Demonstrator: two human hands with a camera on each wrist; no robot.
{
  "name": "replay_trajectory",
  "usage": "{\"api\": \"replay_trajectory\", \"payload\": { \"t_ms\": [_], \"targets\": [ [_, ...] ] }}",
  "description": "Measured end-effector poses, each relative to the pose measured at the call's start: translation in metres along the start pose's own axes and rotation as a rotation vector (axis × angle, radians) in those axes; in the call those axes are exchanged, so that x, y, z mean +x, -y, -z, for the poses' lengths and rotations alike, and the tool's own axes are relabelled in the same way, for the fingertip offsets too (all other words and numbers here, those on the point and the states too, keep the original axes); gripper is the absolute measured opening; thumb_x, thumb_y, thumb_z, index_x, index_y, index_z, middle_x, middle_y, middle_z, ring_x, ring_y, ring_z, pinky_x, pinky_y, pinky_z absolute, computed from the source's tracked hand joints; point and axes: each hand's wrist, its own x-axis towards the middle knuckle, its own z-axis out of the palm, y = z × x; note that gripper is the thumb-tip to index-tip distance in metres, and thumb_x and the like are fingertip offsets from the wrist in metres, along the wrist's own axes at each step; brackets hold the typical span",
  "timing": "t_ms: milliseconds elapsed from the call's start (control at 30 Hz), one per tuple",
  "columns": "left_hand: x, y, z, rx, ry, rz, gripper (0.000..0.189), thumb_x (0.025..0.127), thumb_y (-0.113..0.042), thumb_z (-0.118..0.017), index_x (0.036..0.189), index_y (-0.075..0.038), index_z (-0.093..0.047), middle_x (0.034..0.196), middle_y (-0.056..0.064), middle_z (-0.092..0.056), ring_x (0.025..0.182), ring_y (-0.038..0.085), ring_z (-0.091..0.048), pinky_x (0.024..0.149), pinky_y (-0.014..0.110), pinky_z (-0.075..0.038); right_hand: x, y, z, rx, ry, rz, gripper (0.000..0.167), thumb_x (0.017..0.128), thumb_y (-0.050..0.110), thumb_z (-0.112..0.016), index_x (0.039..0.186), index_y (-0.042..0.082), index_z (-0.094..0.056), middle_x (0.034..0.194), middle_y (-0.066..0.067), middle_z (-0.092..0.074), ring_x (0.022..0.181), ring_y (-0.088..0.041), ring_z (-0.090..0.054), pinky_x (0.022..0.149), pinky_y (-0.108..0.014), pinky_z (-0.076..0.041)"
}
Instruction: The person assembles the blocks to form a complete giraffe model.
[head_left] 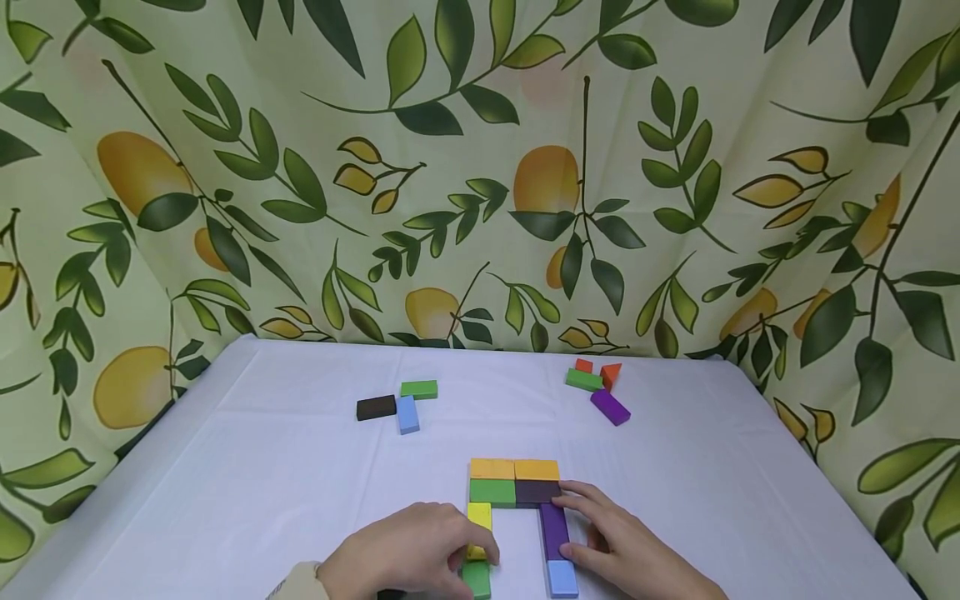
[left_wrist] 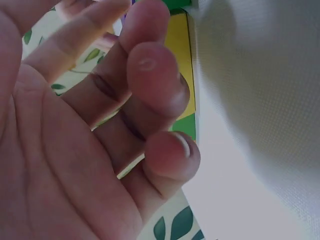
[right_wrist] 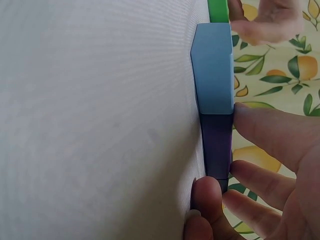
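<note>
Yellow, green, dark and purple blocks form an upside-down U on the white cloth. My left hand (head_left: pixel 412 546) is over its left leg, index finger bent across the yellow block (head_left: pixel 480 518) and thumb beside the green block (head_left: pixel 476 579) below, which it pinches. In the left wrist view the other fingers curl loosely in front of the blocks. My right hand (head_left: pixel 618 542) rests along the right leg. Its fingertips touch the dark block (head_left: pixel 537 492) and the purple block (head_left: pixel 554 532), with the thumb near the light blue block (head_left: pixel 562 578).
Two orange-yellow blocks (head_left: pixel 514 469) top the shape. Back left lie a black block (head_left: pixel 376 407), a light blue one (head_left: pixel 408 414) and a green one (head_left: pixel 419 389). Back right are green (head_left: pixel 583 379), purple (head_left: pixel 611 407) and red-orange pieces (head_left: pixel 611 374). A leaf-patterned curtain (head_left: pixel 480 208) hangs behind.
</note>
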Motion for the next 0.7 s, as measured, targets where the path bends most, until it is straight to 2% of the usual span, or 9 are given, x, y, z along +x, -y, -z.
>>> {"api": "replay_trajectory", "payload": {
  "t_ms": [267,700],
  "targets": [
    [0.0023,0.0036,0.0007,-0.026,0.024,-0.004,0.027,0.083,-0.029,-0.080,0.110,-0.030,-0.075,0.066,-0.019,-0.053,0.063,-0.007,-0.046,0.063,0.013,-0.042,0.0000,0.0000,-0.0003,-0.009,0.002,0.001,0.061,0.087,0.055,-0.068,0.136,0.019,-0.058,0.153,-0.011,-0.041,0.130,-0.035,-0.050,0.098,-0.059,-0.048],
    [0.0027,0.0037,0.0015,-0.054,0.040,0.041,0.032,0.083,-0.030,-0.080,0.114,-0.031,-0.074,0.067,-0.017,-0.055,0.065,-0.006,-0.047,0.064,0.015,-0.042,0.0004,-0.0004,0.0001,-0.002,0.006,-0.001,0.060,0.087,0.053,-0.069,0.135,0.020,-0.058,0.154,-0.012,-0.040,0.129,-0.034,-0.051,0.097,-0.059,-0.049]
  ]
}}
